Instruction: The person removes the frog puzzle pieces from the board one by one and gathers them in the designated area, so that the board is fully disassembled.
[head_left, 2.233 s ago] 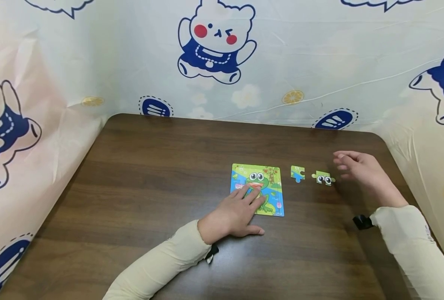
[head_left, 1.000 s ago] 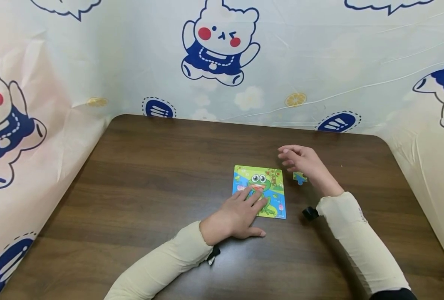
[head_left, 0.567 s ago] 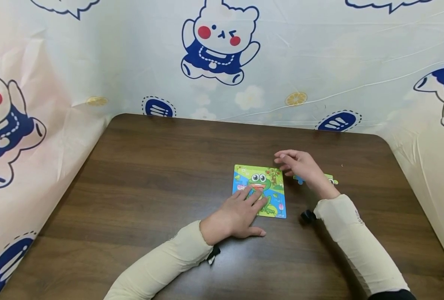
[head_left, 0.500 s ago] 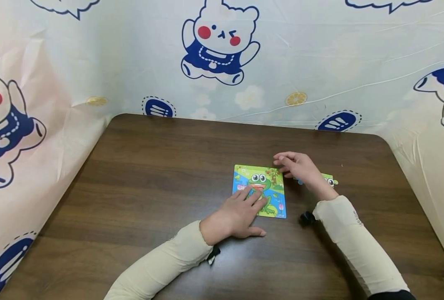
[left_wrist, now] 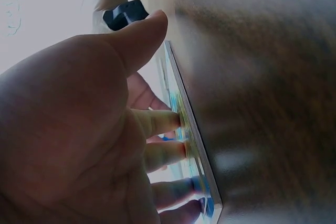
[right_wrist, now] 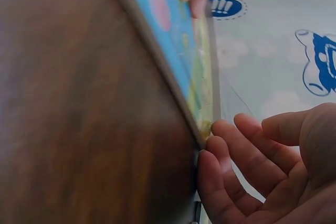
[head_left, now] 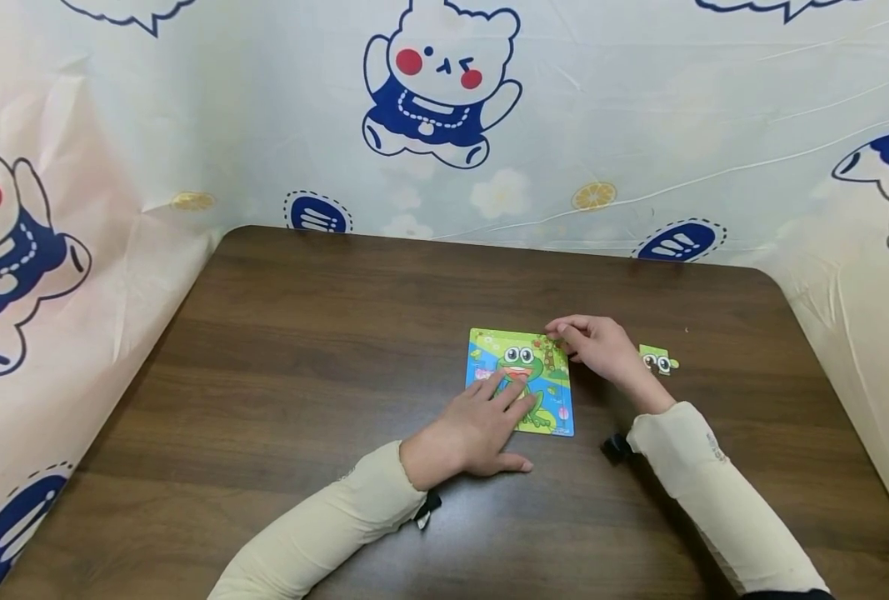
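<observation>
Fingers [right_wrist: 231, 145] touch puzzle board [right_wrist: 178, 51] corner (loose piece [head_left: 657, 360] head-view only).

Even bright light; blurry wrist views

I saw a dark wood-grain table [head_left: 302, 350] with rounded far corners. A frog puzzle board [head_left: 520, 380] lay flat near its centre. One loose puzzle piece [head_left: 657, 360] with frog eyes lay to its right, apart.
</observation>
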Demonstrator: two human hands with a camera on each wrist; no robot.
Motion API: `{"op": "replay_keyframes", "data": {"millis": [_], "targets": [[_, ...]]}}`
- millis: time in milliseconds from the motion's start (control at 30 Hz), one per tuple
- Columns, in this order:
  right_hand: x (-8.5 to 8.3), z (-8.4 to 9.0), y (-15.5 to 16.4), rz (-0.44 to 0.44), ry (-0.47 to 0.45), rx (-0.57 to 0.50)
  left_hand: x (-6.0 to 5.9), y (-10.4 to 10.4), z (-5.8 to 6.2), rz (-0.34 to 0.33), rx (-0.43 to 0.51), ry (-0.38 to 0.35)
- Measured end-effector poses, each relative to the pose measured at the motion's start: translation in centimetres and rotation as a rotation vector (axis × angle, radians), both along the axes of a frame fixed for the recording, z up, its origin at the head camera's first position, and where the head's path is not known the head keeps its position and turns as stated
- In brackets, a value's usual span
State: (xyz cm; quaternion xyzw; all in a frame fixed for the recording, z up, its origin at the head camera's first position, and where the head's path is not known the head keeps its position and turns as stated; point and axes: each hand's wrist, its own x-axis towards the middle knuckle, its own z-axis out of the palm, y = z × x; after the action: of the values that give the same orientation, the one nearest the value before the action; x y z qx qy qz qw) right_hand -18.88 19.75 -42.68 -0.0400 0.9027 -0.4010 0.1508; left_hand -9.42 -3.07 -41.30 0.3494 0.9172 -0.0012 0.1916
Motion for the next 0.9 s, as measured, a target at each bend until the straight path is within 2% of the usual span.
{"op": "replay_keyframes", "data": {"millis": [233,333,633,900], "targets": [[1.3,0.3,-0.5,0.083,0.225,0.223,0.1,0.1,-0.1,0.011,-0.007,-0.001],[1.5,0.3,-0.9,0.111,0.283,0.287,0.1,0.1,-0.1,0.013,-0.016,0.001],[1.2,1.0,-1.7,0.120,0.294,0.381,0.2,0.4,-0.2,0.000,-0.053,0.034],[0.0,0.7,-2.0,0.150,0.281,0.334,0.2,0.4,-0.1,-0.001,-0.086,0.039]]}}
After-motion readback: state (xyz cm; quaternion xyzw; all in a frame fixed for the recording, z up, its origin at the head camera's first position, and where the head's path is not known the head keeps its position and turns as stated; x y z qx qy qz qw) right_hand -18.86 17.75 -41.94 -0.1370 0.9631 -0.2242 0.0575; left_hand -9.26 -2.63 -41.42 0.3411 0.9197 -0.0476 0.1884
